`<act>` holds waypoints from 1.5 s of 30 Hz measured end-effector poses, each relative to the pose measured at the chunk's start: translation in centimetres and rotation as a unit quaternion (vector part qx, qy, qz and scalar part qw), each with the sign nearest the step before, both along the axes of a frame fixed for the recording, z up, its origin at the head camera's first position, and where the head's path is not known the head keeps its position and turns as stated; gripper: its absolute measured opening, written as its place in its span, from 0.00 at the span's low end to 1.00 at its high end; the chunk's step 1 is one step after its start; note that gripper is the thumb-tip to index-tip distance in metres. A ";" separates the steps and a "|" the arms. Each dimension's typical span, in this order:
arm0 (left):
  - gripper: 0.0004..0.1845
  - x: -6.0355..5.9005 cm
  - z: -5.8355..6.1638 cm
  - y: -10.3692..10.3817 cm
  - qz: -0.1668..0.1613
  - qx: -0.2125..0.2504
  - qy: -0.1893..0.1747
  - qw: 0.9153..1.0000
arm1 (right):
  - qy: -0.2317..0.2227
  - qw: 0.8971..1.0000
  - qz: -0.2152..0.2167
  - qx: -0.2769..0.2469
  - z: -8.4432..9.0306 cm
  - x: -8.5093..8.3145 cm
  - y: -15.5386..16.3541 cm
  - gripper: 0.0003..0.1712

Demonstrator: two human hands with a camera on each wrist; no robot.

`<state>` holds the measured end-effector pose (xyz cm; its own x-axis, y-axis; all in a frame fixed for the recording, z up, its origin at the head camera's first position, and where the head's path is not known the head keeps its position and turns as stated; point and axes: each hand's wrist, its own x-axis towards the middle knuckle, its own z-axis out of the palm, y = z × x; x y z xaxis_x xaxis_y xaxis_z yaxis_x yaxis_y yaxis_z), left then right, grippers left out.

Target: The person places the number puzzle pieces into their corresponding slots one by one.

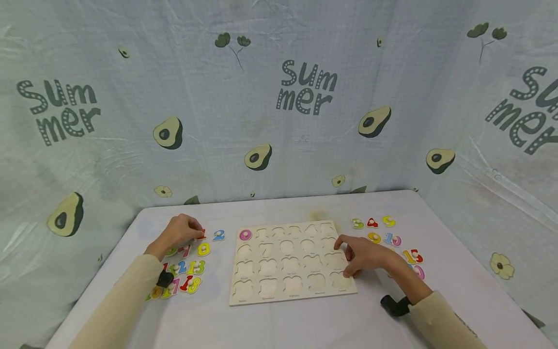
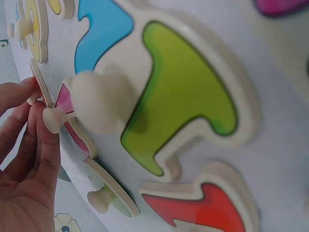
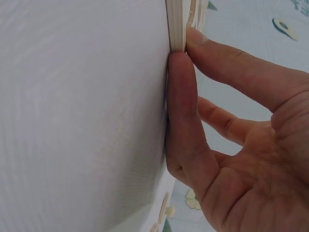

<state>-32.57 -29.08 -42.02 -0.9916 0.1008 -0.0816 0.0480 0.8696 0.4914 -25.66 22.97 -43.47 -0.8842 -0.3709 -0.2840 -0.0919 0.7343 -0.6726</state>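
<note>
The left hand (image 1: 176, 233) pinches the small peg of a red number piece (image 1: 201, 235) at the top of the loose pile on the left of the table (image 1: 305, 320); the left wrist view shows fingertips (image 2: 46, 137) curled round a peg there. The right hand (image 1: 364, 257) rests with straight fingers on the right edge of the wooden puzzle board (image 1: 291, 264), thumb (image 3: 186, 111) along its side, steadying it. The peg is small, so the piece could slip from the pinch, or knock the blue 2 (image 1: 219, 235) just beside it as it lifts. If the right hand lets up, the board could slide. The board's cut-outs are nearly all bare; only the pink 0 (image 1: 245, 235) sits in its top-left slot. More number pieces (image 1: 383, 231) lie to the right.
</note>
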 end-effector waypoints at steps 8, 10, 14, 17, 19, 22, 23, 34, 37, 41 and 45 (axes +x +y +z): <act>0.12 0.0 -0.1 -0.6 0.003 -0.006 0.018 1.000 | 0.003 1.000 0.001 0.000 0.1 -0.2 0.0 0.58; 0.12 -0.2 -0.1 -0.8 0.007 -0.003 0.017 1.000 | 0.006 1.000 0.000 0.008 0.3 -0.1 0.1 0.57; 0.12 -0.4 0.1 -0.6 0.010 0.004 0.027 1.000 | 0.012 1.000 0.009 0.016 0.6 -0.1 0.3 0.56; 0.12 -0.5 0.3 -0.3 0.002 0.010 0.049 0.999 | 0.010 1.000 0.014 0.013 0.6 -0.2 0.5 0.56; 0.11 -0.4 0.6 0.1 -0.007 0.015 0.062 0.998 | 0.012 1.000 0.021 0.011 0.5 -0.2 0.6 0.56; 0.10 -0.4 0.9 0.7 -0.018 0.021 0.077 0.997 | 0.013 1.000 0.023 0.007 0.4 -0.2 0.7 0.55; 0.10 -0.3 1.0 0.9 -0.020 0.023 0.080 0.996 | 0.014 1.000 0.024 0.007 0.4 -0.2 0.7 0.55; 0.07 -0.5 0.8 2.6 -0.044 0.024 0.094 0.994 | 0.014 1.000 0.012 0.013 0.4 0.1 0.3 0.56; 0.06 -0.7 0.8 3.2 -0.053 0.027 0.101 0.993 | 0.013 1.000 0.011 0.015 0.4 0.1 0.2 0.56; 0.06 -0.8 1.0 4.3 -0.064 0.034 0.105 0.992 | 0.009 1.000 0.011 0.014 0.3 0.0 0.3 0.56; 0.06 -0.9 1.0 5.5 -0.073 0.041 0.099 0.992 | 0.008 1.000 0.012 0.014 0.3 0.0 0.3 0.56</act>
<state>-33.50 -23.54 -41.04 -0.9619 0.2424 0.1268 0.2723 0.8041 0.5285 -25.61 23.25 -43.17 -0.8798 -0.3833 -0.2812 -0.1192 0.7505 -0.6500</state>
